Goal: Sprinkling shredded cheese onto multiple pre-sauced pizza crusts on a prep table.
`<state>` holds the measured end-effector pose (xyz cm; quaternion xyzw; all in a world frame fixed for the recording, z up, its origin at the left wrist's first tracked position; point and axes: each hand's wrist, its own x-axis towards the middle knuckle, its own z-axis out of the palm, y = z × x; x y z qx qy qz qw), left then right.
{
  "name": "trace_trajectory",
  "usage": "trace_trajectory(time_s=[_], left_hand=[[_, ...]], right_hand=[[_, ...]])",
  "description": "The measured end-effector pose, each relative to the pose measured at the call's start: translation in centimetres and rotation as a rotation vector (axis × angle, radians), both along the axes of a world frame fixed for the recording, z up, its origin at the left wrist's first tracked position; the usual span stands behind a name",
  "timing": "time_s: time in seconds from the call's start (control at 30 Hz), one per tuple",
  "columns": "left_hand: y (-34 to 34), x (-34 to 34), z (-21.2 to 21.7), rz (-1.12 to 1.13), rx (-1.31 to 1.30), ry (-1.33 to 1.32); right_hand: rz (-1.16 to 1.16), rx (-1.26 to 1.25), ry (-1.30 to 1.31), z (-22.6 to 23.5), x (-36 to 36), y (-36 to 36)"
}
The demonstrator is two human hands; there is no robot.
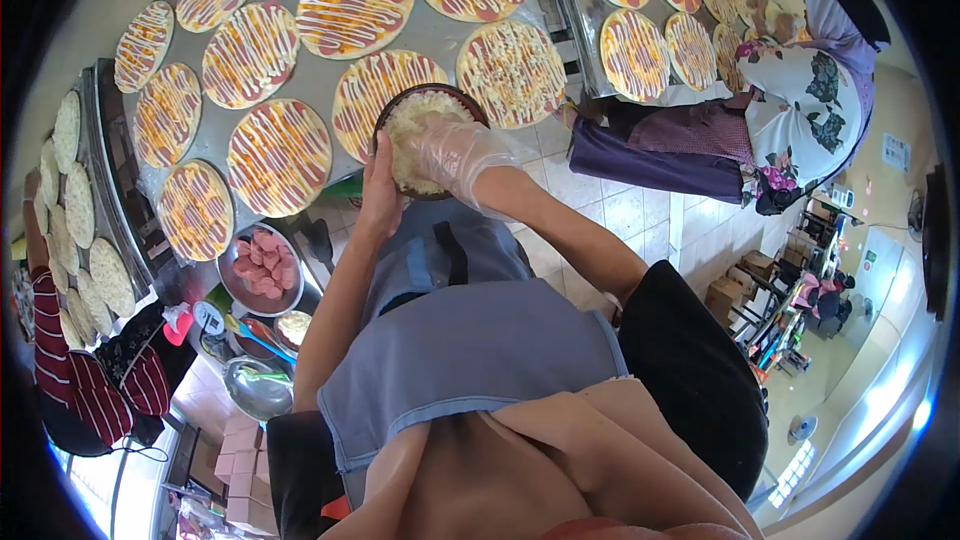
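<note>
Dark round bowl of shredded white cheese [428, 140]: held up in front of the person's chest, at the near edge of the steel table [320, 75], tilted slightly toward the wearer. The bowl is round, so it has no long axis to note.

Left hand [378, 195]: bare, closed on the bowl's lower left rim, thumb side against the wall; it carries the bowl from beneath.

Right hand [455, 155]: in a clear plastic glove, inside the bowl on its right half, fingers curled down into the cheese. Whether it grips a pinch of cheese or only rests there I cannot tell; the glove blurs the fingertips. This hand is the nearer one to the cheese; the cheese lies directly under and just left of it.

Just beyond both hands: round pizza base with pink slices and white and yellow sauce stripes [385, 90], partly covered by the bowl. To the right of the right hand: a pizza already strewn with cheese [512, 70]. Further left of the left hand: more striped pizzas, uncheesed. Below left of the left hand: a metal bowl of pink meat slices [260, 268].

Another person in a flowered top [800, 110] works at the far right table.
</note>
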<state>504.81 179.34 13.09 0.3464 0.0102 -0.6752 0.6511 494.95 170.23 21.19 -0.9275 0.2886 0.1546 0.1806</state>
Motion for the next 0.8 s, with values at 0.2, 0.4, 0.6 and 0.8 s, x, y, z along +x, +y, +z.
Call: trace_trajectory(time_s=[0.2, 0.4, 0.6, 0.8], left_hand=[[-4.2, 1.3, 0.3, -0.059, -0.021, 0.06], [-9.8, 2.5, 0.3, -0.031, -0.11, 0.141], [-14.1, 3.5, -0.2, 0.09, -0.011, 0.058], [-12.9, 4.4, -1.0, 0.214, 0.082, 0.058]], right_hand=[[0.09, -0.154, 0.055, -0.3, 2.2, -4.7], [-0.42, 0.623, -0.21, 2.1, 2.7, -14.0], [-0.576, 0.883, -0.377, 2.3, 2.3, -26.5], [-0.531, 0.552, -0.047, -5.6, 4.2, -34.0]])
